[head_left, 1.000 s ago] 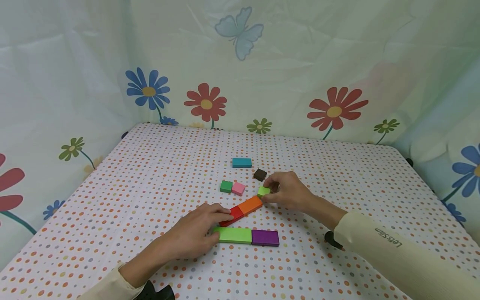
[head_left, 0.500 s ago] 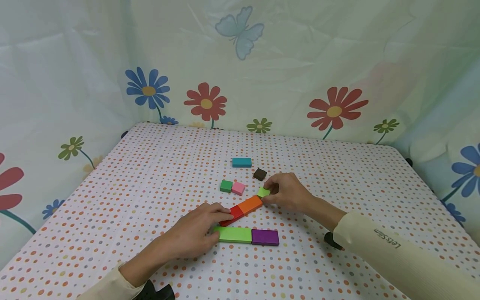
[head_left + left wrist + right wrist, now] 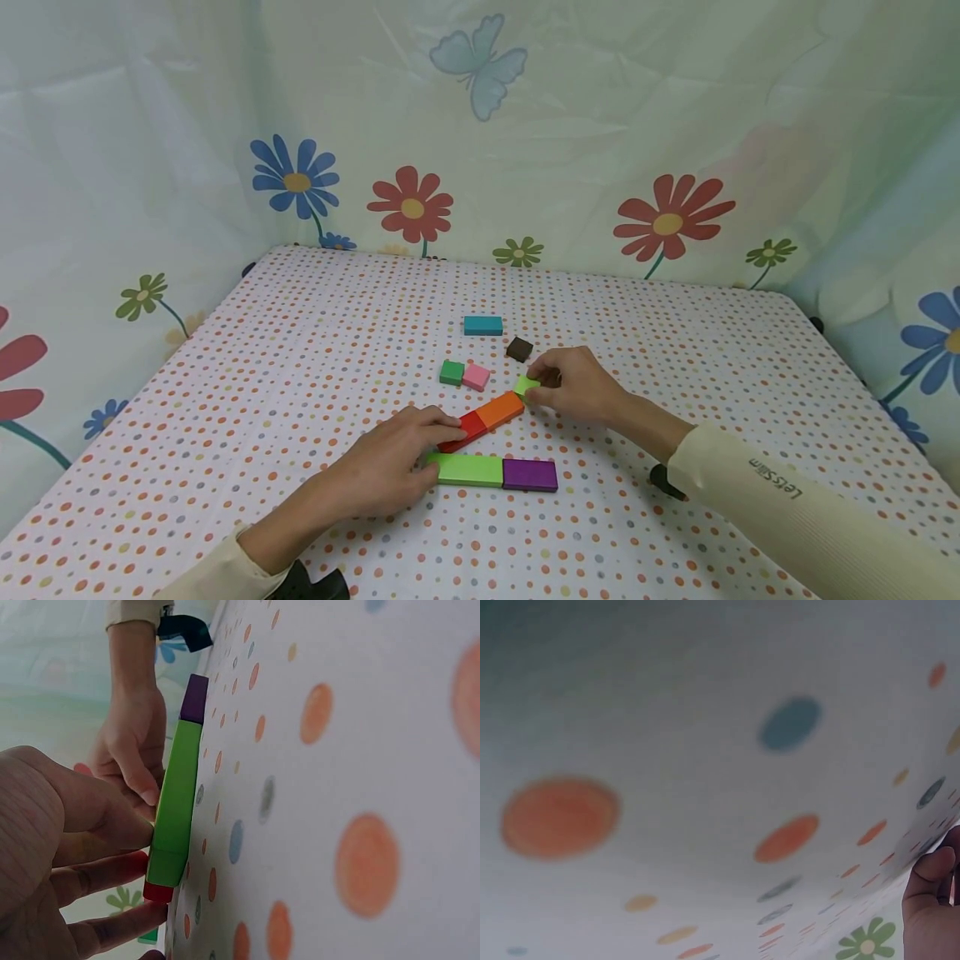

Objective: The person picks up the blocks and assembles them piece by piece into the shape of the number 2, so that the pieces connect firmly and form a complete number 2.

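My right hand (image 3: 577, 383) pinches a small light green block (image 3: 524, 385) between thumb and fingers, right at the far end of the orange block (image 3: 500, 409). A red block (image 3: 471, 428) sits end to end with the orange one, the pair lying at a slant. Fingertips of my left hand (image 3: 393, 460) rest on the red block's near end. The left thumb lies by the left end of a long light green block (image 3: 472, 471), which a purple block (image 3: 529, 475) adjoins on the right. In the right wrist view only part of the right hand (image 3: 930, 904) shows, at the edge.
Beyond the slanted pair, a dark green block (image 3: 452, 372) and a pink block (image 3: 476, 377) lie side by side. A dark brown block (image 3: 520, 349) and a blue block (image 3: 483, 326) lie farther back on the dotted tablecloth (image 3: 360, 333). A flowered curtain (image 3: 570, 108) surrounds the table.
My right hand has come slightly down, bringing the small light green block a touch lower beside the orange block's end. The left hand and the other blocks hold their places.
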Available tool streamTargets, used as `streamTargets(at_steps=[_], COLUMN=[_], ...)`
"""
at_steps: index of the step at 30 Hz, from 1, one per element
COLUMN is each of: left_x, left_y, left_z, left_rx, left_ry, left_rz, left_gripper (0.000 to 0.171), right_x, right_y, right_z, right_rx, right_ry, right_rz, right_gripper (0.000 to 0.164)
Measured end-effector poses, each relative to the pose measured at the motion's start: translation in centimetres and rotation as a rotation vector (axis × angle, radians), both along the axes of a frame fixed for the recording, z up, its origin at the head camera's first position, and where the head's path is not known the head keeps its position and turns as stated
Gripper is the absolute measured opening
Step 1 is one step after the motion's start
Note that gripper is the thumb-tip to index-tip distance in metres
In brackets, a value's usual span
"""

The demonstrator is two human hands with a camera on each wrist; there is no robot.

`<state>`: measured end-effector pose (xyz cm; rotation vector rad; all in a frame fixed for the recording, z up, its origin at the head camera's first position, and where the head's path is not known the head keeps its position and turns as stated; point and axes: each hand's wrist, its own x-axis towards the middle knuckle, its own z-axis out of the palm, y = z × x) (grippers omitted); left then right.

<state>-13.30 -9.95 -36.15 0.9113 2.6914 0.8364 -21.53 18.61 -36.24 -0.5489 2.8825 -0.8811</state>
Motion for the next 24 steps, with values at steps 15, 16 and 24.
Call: streamTargets(at_steps=[15,16,24], left_x=[-0.04,-0.04,-0.08], left_y=[-0.09,-0.09,-0.02], left_z=[-0.19,-0.19,-0.15], left_rx=[0.0,0.0,-0.007], left_ry=[0.022,0.022,-0.002], left_rz=[-0.004,-0.004,0.001], left_gripper=[0.047,0.047,0.047], right_x=[0.18,0.19,0.22], right_y=[-0.2,-0.2,-0.19], right_z=[-0.08,-0.07,-0.05], right_rx=[0.002,0.001,-0.004], right_ry=[0.024,0.025,0.027], right_rz=[-0.008,-0.008,-0.009], right_gripper=[0.016,0.016,0.015])
